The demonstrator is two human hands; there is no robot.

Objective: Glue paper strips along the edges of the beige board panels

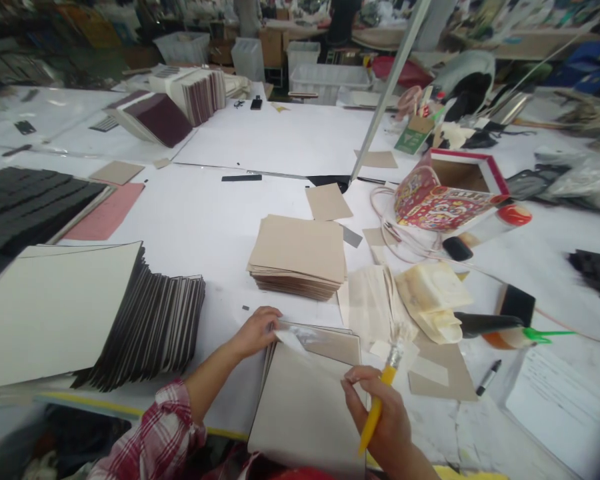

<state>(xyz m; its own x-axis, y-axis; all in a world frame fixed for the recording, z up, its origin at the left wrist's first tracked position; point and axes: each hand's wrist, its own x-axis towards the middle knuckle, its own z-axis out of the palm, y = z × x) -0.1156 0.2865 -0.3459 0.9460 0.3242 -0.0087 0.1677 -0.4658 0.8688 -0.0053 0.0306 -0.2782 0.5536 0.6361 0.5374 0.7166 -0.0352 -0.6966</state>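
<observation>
My right hand [383, 420] is closed around a paintbrush with a yellow handle [373, 423]. The brush's whitish bristles [404, 333] point up and away from me, and the thumb and forefinger are near the right edge of a pale grey sheet [305, 407]. That sheet tops a stack of panels in front of me. At the stack's upper left corner, my left hand [260, 331] pinches the sheet's far edge, which looks lifted. Beneath it shows a beige board [337, 347] with a wet, whitish smear.
Beyond stands a stack of beige boards [300, 250]. Dark-edged panels [155, 327] lean in a row at left. A yellowed container [433, 293], a red patterned box [445, 200], a marker [489, 377] and papers [560, 407] lie at right. A slanted metal pole [387, 93] rises behind.
</observation>
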